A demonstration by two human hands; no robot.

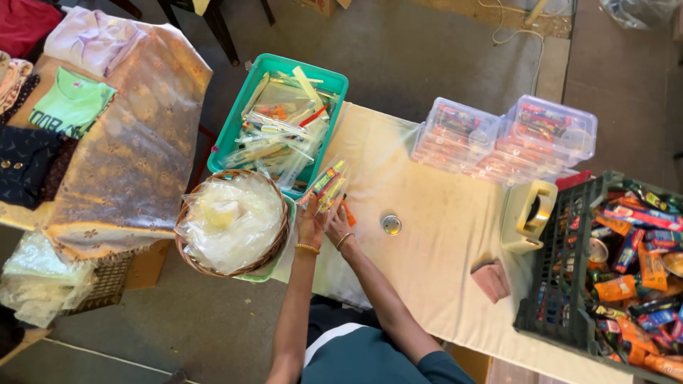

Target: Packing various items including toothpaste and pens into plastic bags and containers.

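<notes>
A clear packet of pens (324, 186) sits near the middle of the frame, a little to the left, at the edge of the table. It is see-through, with yellow, red and orange sticks inside. The left hand (310, 222) holds it from below, with the fingers closed around its lower end. The right hand (338, 224) is just beside the left one and touches the same packet. An orange pen (348, 212) pokes out by the right hand. The hand looks closed on it, but it is too small to be sure. Both wrists wear thin gold bangles.

Above the hands is a green tub (235, 124) full of more clear packets and loose pens. To the left of the hands is a round wicker basket (186, 238) stuffed with thin plastic bags. The table has a pale cloth (434, 235) on it. A small round metal lid (390, 225) lies on the cloth, near the right hand.

In the upper right of the frame stand two clear plastic boxes (501, 139) with packed things inside. Below them is a cream tape holder (528, 215), and a pink rag (491, 279) lies near it. At the far right, a dark crate (551, 284) is piled with bright little packs. At the upper left, folded clothes (71, 107) lie on another table.
</notes>
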